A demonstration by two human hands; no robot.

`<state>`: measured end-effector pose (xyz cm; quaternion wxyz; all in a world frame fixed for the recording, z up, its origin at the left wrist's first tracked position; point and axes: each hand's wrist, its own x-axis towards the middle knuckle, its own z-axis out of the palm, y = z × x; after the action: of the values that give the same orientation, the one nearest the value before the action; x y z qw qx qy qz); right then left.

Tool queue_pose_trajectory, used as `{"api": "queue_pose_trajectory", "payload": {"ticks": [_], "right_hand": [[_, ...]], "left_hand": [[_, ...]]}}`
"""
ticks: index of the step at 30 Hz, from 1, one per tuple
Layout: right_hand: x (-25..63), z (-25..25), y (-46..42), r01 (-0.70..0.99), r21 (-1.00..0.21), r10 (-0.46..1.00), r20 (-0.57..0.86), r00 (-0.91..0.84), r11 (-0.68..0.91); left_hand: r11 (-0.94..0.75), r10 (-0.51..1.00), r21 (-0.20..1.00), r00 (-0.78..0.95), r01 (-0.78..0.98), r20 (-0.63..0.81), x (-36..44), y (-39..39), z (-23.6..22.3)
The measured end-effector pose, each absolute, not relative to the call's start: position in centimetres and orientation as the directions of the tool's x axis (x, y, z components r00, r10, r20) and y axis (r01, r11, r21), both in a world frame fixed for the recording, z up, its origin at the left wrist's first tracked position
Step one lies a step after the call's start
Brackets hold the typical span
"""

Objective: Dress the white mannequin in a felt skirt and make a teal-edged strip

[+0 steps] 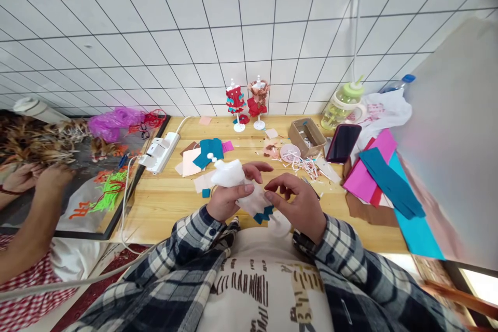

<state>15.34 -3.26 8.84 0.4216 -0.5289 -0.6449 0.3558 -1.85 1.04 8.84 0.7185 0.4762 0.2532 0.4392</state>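
A small white dress-form mannequin [228, 172] lies tilted in my left hand [229, 194], whose fingers wrap round its body. Its knobbed top points to the upper left, and its round white base [279, 224] is at the lower right. Some teal crepe paper [264, 215] sits on the lower end of the form. My right hand [298, 201] is close beside the form, thumb and forefinger brought together in a pinch at its lower part. Whatever lies between those fingertips is too small to make out.
Two dressed mini mannequins [235, 104] stand by the tiled wall. Teal paper squares [210, 152], a cardboard box [307, 136], scattered white sticks [307, 167], a phone [344, 143], a bottle [343, 105] and coloured crepe sheets [389, 181] surround me. A power strip [159, 153] and a co-worker's hands [50, 179] are left.
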Motion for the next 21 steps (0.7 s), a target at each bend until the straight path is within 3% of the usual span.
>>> {"api": "queue_pose_trajectory", "payload": {"ticks": [4, 7, 11, 13, 15, 18, 21], "right_hand": [[15.2, 9.0, -2.8, 0.386, -0.909, 0.988, 0.14, -0.069, 0.156], [15.7, 8.4, -2.4, 0.342, -0.936, 0.996, 0.066, -0.058, 0.082], [16.5, 6.8, -2.9, 0.159, -0.971, 0.983, -0.183, -0.004, -0.18], [16.4, 6.0, -3.7, -0.044, -0.902, 0.902, -0.426, -0.064, -0.429], [16.0, 5.7, -4.5, -0.242, -0.768, 0.805, -0.57, -0.164, -0.593], [15.1, 5.8, -4.9, -0.423, -0.635, 0.756, -0.607, -0.244, -0.646], [14.6, 6.1, -4.4, -0.501, -0.634, 0.79, -0.58, -0.196, -0.59]], "left_hand": [[0.144, 0.879, 0.944, 0.477, -0.296, 0.015, -1.9, 1.4, 8.5], [0.223, 0.826, 0.967, 0.55, -0.123, -0.121, -2.3, 2.0, 8.6], [0.214, 0.831, 0.971, 0.503, 0.109, -0.239, -3.3, 3.3, 8.7], [0.207, 0.891, 0.969, 0.382, 0.138, -0.245, -3.6, 3.8, 8.4], [0.196, 0.95, 0.975, 0.225, 0.108, -0.216, -3.6, 4.1, 8.1], [0.146, 0.987, 0.987, 0.056, 0.069, -0.15, -3.1, 3.9, 7.9], [0.064, 0.998, 0.993, -0.003, 0.096, -0.064, -2.6, 3.3, 8.0]]}}
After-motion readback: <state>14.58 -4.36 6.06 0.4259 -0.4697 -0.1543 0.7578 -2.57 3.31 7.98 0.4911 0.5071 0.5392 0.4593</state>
